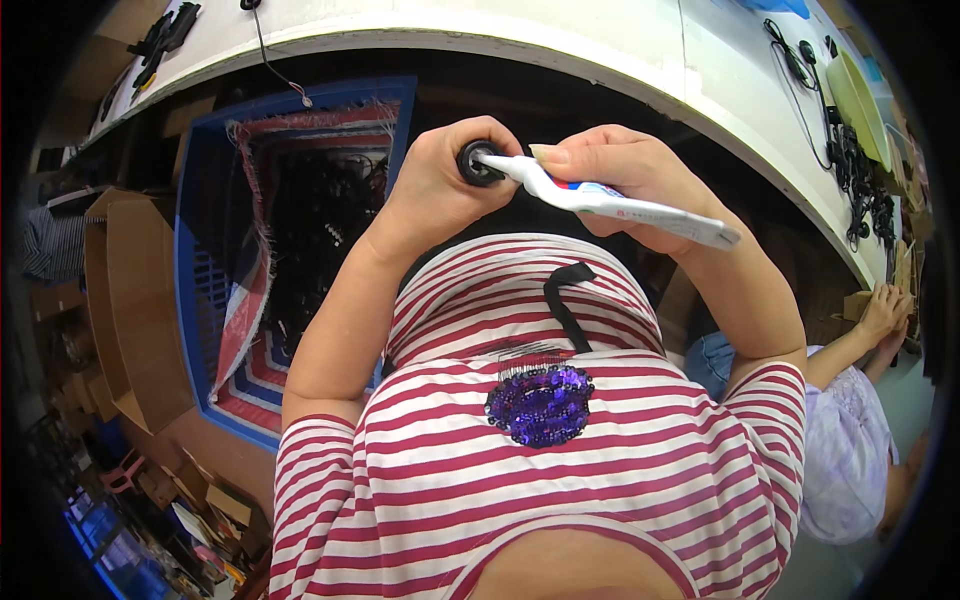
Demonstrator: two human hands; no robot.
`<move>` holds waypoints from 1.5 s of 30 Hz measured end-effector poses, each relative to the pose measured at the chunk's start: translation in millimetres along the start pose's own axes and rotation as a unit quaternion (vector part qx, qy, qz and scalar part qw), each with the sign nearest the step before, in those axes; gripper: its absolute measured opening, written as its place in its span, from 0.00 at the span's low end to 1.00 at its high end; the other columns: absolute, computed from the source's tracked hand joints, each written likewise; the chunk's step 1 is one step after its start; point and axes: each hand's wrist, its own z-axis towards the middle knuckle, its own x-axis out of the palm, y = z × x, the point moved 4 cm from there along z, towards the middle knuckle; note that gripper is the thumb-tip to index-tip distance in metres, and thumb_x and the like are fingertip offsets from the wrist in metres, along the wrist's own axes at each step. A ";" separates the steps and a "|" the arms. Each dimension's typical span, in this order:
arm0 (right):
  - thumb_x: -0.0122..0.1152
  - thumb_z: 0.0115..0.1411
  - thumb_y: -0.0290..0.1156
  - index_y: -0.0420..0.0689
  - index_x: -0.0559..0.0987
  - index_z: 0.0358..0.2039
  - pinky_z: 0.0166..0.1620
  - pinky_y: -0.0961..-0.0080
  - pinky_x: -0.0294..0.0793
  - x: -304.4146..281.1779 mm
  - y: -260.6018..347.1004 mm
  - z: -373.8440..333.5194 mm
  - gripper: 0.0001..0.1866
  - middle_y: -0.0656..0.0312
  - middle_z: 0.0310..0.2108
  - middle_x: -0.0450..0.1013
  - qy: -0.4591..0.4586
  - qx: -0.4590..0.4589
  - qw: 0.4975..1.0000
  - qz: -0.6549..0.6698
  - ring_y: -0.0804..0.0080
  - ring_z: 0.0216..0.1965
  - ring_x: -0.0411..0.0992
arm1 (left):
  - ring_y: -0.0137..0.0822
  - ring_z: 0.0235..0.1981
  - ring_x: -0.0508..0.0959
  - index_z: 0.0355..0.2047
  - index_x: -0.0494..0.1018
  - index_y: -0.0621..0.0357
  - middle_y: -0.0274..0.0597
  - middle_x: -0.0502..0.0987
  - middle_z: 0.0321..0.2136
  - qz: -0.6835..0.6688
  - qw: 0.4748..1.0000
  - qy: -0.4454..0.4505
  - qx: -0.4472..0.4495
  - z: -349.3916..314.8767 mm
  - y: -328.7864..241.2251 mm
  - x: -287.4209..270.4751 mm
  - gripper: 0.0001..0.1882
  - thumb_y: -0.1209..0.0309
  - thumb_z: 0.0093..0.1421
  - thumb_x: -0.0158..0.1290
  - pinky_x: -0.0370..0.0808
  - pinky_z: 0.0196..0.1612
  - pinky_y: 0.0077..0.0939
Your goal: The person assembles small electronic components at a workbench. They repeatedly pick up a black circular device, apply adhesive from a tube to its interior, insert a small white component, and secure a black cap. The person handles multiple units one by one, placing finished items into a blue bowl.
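My left hand [440, 180] is closed around a small black round part [476, 163], held up in front of my chest. My right hand [625, 175] grips a white squeeze tube [620, 203] with red and blue print. The tube's nozzle touches the black part. A black strap [565, 300] hangs down over my red-and-white striped shirt [560, 450], above a purple sequin patch [540, 403].
A white table edge [560, 50] curves above my hands, with black cables [850, 150] at its right end. A blue crate [200, 230] lined with woven cloth and filled with black parts stands at left, beside cardboard boxes [140, 300]. Another person's arm [860, 330] reaches to the table at right.
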 end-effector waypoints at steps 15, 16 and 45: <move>0.47 0.57 0.37 0.42 0.75 0.27 0.23 0.85 0.56 -81.5 112.6 -27.2 0.12 0.71 0.20 0.64 -0.207 -0.311 0.880 -0.293 0.84 0.20 0.57 | 0.20 0.34 0.63 0.43 0.64 0.57 0.32 0.61 0.36 -0.133 0.985 0.098 -0.046 15.6 -12.9 1.3 0.21 0.73 0.47 0.56 0.64 0.37 0.15; 0.47 0.58 0.39 0.42 0.75 0.28 0.22 0.85 0.55 -112.2 119.0 -17.2 0.14 0.71 0.18 0.63 -0.281 -0.351 0.848 -0.282 0.85 0.19 0.57 | 0.20 0.33 0.64 0.44 0.64 0.57 0.31 0.62 0.34 -0.142 0.982 0.116 -0.054 18.9 -9.7 2.9 0.21 0.72 0.49 0.54 0.63 0.39 0.15; 0.66 0.48 0.34 0.40 0.65 0.51 0.38 0.79 0.69 -31.2 -59.5 56.8 0.31 0.60 0.45 0.65 0.115 -0.204 0.918 -0.320 0.76 0.36 0.67 | 0.27 0.30 0.63 0.56 0.54 0.58 0.38 0.65 0.33 -0.569 0.820 0.048 0.038 24.7 -35.6 -16.4 0.25 0.64 0.60 0.44 0.61 0.36 0.20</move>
